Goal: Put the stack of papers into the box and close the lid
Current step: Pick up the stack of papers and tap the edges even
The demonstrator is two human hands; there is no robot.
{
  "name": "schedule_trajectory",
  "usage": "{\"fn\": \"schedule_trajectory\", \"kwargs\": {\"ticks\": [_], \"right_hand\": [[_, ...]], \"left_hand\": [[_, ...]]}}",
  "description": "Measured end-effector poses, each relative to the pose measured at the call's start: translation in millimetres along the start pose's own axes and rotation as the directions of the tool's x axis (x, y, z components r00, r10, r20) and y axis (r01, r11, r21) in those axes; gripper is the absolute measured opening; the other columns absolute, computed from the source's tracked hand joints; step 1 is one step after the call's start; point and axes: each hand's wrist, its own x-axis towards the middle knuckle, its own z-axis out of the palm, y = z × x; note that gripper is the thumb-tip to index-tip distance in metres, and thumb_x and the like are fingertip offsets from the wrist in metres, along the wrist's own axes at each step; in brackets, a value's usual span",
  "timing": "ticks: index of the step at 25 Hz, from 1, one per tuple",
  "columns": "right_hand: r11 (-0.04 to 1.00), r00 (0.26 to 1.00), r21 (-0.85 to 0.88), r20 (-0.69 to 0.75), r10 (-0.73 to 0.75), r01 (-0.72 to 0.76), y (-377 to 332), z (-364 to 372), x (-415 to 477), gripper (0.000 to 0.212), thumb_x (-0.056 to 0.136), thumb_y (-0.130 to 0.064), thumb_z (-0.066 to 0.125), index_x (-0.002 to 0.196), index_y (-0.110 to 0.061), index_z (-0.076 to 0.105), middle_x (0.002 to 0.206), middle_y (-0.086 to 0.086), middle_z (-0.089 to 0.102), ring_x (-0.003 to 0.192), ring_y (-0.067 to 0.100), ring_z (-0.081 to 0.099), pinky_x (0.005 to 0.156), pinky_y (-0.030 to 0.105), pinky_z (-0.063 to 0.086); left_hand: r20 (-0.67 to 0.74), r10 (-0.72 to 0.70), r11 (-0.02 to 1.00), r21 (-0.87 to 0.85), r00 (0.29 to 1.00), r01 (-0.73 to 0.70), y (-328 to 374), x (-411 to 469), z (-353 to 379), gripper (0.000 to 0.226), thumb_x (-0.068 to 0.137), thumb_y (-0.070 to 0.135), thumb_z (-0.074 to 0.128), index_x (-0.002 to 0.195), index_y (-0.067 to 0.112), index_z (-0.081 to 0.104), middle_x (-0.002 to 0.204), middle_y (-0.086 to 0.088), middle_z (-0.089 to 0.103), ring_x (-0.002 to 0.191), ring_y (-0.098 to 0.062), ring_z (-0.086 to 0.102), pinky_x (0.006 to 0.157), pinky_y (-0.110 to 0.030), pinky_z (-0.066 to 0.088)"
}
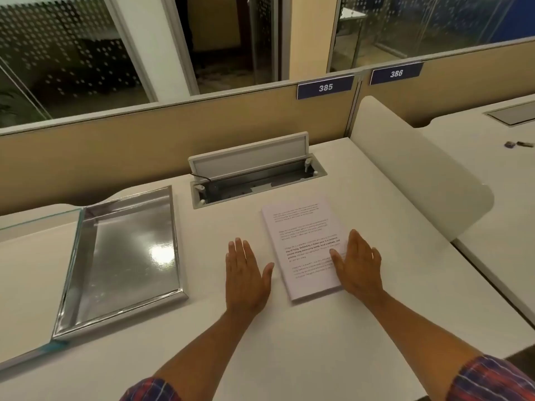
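A white stack of printed papers (301, 235) lies flat on the white desk (318, 342), right of centre. My right hand (357, 264) rests palm down on the stack's right edge, fingers spread. My left hand (246, 270) lies flat on the desk just left of the stack, its thumb a little short of the paper. At the left lies a shallow box (124, 256) with a shiny silver inside, open. Its lid (34, 224), with a teal edge, is folded out flat to the left.
An open cable hatch (254, 180) with its flap raised sits in the desk behind the papers. A tan partition with signs 385 and 386 runs along the back. A rounded white divider (414, 169) stands at the right, with a neighbouring desk beyond it.
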Motion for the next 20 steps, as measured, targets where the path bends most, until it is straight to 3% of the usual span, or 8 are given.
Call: {"fn": "schedule_trajectory", "kwargs": {"ticks": [3,7,10,12,14,15,17,20], "right_hand": [[0.990,0.992,0.056,0.000,0.129,-0.129,6,-2,11,0.074,0.105,-0.051,0.046,0.159,-0.002,0.031,0.154,0.021,0.049,0.138,0.041,0.048,0.113,0.057,0.037],[0.979,0.983,0.091,0.056,0.176,-0.181,9,-1,26,0.057,0.105,-0.046,0.051,0.146,-0.006,0.051,0.143,0.021,0.055,0.130,0.041,0.052,0.106,0.055,0.041],[0.968,0.970,0.108,0.119,0.213,-0.226,9,-3,34,0.054,0.103,-0.047,0.054,0.141,-0.008,0.056,0.142,0.019,0.054,0.131,0.040,0.052,0.107,0.055,0.042],[0.965,0.966,0.117,0.131,0.221,-0.237,10,-2,36,0.055,0.102,-0.047,0.057,0.143,-0.009,0.055,0.144,0.018,0.052,0.132,0.040,0.051,0.108,0.055,0.042],[0.965,0.968,0.119,0.123,0.220,-0.234,11,1,36,0.055,0.102,-0.046,0.058,0.144,-0.010,0.055,0.144,0.017,0.052,0.133,0.040,0.050,0.108,0.055,0.041],[0.965,0.969,0.122,0.114,0.219,-0.233,11,2,35,0.055,0.102,-0.046,0.058,0.144,-0.010,0.055,0.144,0.017,0.052,0.132,0.040,0.050,0.108,0.055,0.041],[0.966,0.971,0.119,0.096,0.220,-0.231,10,4,34,0.054,0.102,-0.044,0.058,0.143,-0.009,0.055,0.142,0.017,0.052,0.130,0.040,0.051,0.107,0.055,0.042],[0.967,0.973,0.116,0.076,0.218,-0.225,9,7,31,0.053,0.102,-0.042,0.058,0.142,-0.008,0.055,0.141,0.018,0.052,0.128,0.041,0.051,0.104,0.055,0.043]], "left_hand": [[0.082,-0.040,0.993,-0.111,0.996,0.049,11,5,4,0.084,0.108,0.060,0.027,0.170,0.010,-0.002,0.180,-0.012,-0.007,0.167,-0.030,-0.009,0.133,-0.041,-0.004],[0.156,-0.148,0.875,-0.439,0.976,0.203,33,9,3,0.068,0.110,0.033,0.053,0.166,0.005,0.027,0.170,-0.015,0.037,0.158,-0.031,0.034,0.129,-0.039,0.027],[0.255,-0.374,0.624,-0.642,0.892,0.445,54,17,0,0.029,0.104,0.021,0.064,0.131,0.010,0.065,0.129,-0.006,0.069,0.122,-0.030,0.065,0.096,-0.028,0.054],[0.322,-0.431,0.465,-0.721,0.843,0.513,66,20,-2,0.006,0.100,0.015,0.068,0.104,0.011,0.067,0.109,-0.006,0.071,0.104,-0.032,0.069,0.079,-0.022,0.053],[0.392,-0.495,0.299,-0.761,0.775,0.576,74,25,-1,0.029,0.097,0.010,0.071,0.125,0.005,0.067,0.128,-0.012,0.072,0.112,-0.033,0.071,0.090,-0.032,0.058],[0.417,-0.522,0.248,-0.760,0.744,0.601,76,29,-1,0.027,0.094,0.007,0.071,0.121,0.005,0.068,0.131,-0.014,0.071,0.106,-0.032,0.072,0.087,-0.035,0.061],[0.455,-0.550,0.171,-0.759,0.700,0.628,78,38,-1,0.006,0.088,0.002,0.072,0.092,0.005,0.068,0.118,-0.021,0.076,0.086,-0.029,0.074,0.073,-0.037,0.064],[0.516,-0.511,0.114,-0.752,0.688,0.649,79,48,-2,0.013,0.085,0.000,0.077,0.097,0.001,0.074,0.104,-0.019,0.079,0.087,-0.035,0.078,0.083,-0.053,0.068]]}}
